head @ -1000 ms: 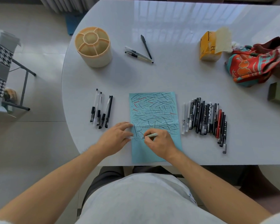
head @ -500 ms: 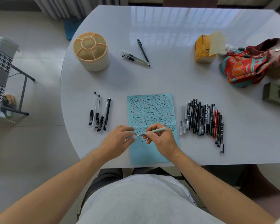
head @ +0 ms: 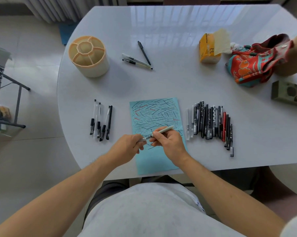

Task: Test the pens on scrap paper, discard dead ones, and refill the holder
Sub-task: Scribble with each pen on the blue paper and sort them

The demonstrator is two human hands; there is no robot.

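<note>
Table (head: pixel 161 86), white, rounded. Holder (head: pixel 88 56) far left, upright, its compartments showing no pens. Blue paper (head: pixel 158 159) at the near edge, centre, upper part dense with black strokes and a few red; lower part bare.

Pen groups: big row (head: pixel 211 124) right of the paper, mostly black, one red, lying side by side, long axes running away from the body. Smaller row (head: pixel 101 123) left of the paper, same orientation. Three pens (head: pixel 139 59) far centre, fanned, apart from the rest. Which group is which cannot be read from the frame.

Right hand (head: pixel 170 142) over the paper, fingers pinched round a pale pen (head: pixel 161 131). Pen axis slants: back end up-right, tip down-left toward the left hand (head: pixel 127 147). Left fingers pinch a small clear piece at the tip, likely the cap (head: pixel 143 139); cap and tip touching or nearly so.

Judgement: capping or uncapping. Both hands lie along the pen's axis. The right hand is nearer the big row, the left hand nearer the small row and the holder.
</note>
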